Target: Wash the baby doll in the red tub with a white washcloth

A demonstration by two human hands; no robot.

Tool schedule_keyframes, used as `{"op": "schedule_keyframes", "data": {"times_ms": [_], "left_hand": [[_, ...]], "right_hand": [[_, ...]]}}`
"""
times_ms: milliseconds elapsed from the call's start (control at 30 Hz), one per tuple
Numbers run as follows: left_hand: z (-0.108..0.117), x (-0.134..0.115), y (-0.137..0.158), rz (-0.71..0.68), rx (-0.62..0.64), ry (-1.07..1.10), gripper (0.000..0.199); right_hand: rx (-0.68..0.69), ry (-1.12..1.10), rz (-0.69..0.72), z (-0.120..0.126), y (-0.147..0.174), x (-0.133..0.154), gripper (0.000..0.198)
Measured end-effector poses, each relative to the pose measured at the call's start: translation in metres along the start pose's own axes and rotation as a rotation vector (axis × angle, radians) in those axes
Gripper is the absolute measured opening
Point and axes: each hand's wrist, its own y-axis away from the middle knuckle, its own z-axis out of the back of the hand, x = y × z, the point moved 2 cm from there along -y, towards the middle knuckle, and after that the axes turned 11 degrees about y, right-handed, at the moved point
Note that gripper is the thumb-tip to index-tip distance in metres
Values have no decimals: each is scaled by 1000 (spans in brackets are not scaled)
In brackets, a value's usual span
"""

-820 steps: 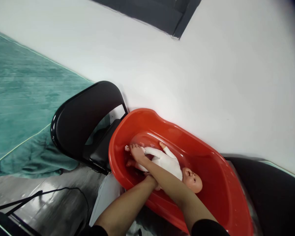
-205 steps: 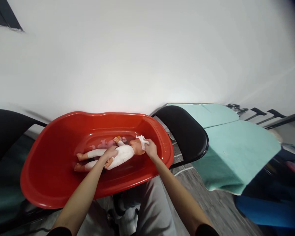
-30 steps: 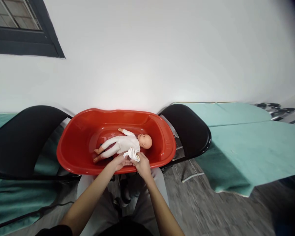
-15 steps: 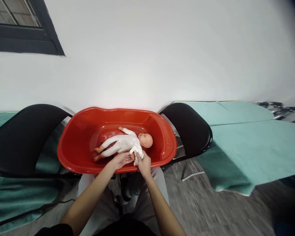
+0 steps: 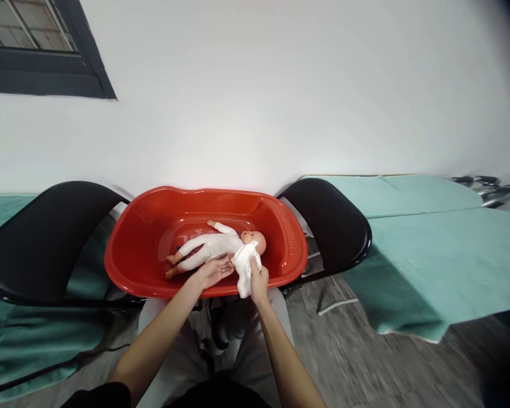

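Note:
A baby doll (image 5: pixel 215 247) in a white body suit lies on its back in a red baby bathtub (image 5: pixel 153 290), its bald head to the right. My right hand (image 5: pixel 260 281) is closed on a crumpled white cloth (image 5: pixel 245 269), held over the tub's near rim. The cloth covers part of the doll's head and its near shoulder. Palm up beside the doll's near side, my left hand (image 5: pixel 215 272) holds the end of the doll's near arm between thumb and fingers. The doll's far arm points up and away to the left.
Black folding chairs stand at the tub's left (image 5: pixel 34 243) and right (image 5: pixel 329 226). A green-covered table (image 5: pixel 442 255) extends to the right, and more green cloth (image 5: pixel 38 340) lies at the left. A white wall (image 5: pixel 255 102) rises just behind the tub.
My right hand has moved slightly right and down with the white cloth, which now hangs more spread out and overlaps the doll's head. My left hand stays at the doll's near arm.

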Motion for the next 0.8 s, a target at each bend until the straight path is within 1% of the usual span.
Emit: {"op": "schedule_keyframes", "data": {"times_ms": [67, 100, 200, 267, 300, 400, 433, 467, 567, 600, 633, 667, 733, 800], "left_hand": [[-1, -1, -1, 17, -1, 21, 30], [-2, -1, 0, 17, -12, 28, 31], [-9, -1, 3, 10, -42, 28, 34], [-14, -1, 6, 22, -45, 17, 34], [-15, 0, 7, 29, -44, 11, 35], [-16, 0, 7, 44, -34, 8, 40], [-16, 1, 6, 49, -31, 17, 40], [-15, 1, 5, 54, -28, 28, 40], [-13, 3, 4, 80, -21, 46, 43], [-12, 3, 4, 90, -23, 45, 45], [-13, 3, 4, 97, -27, 43, 46], [-13, 3, 5, 102, -27, 37, 45], [-14, 1, 5, 115, -25, 7, 39], [-12, -3, 4, 118, -97, -65, 31]], "right_hand": [[-29, -103, -15, 3, -3, 1, 72], [-16, -124, 1, 4, -4, 0, 72], [94, -96, 82, 4, -7, -2, 68], [135, -70, 94, 3, -7, -5, 65], [113, -85, 77, 4, -8, -6, 64], [-42, -226, 14, 7, -9, -10, 63], [-61, -257, 14, 8, -9, -10, 64], [-47, -260, 28, 9, -9, -9, 64], [116, -138, 89, 7, -6, -6, 63], [142, -103, 92, 7, -6, -6, 62], [129, -89, 90, 7, -5, -7, 60], [82, -99, 85, 8, -5, -7, 58], [-49, -148, 81, 9, -6, -7, 55], [-126, -169, 99, 8, -7, -5, 54]]}}
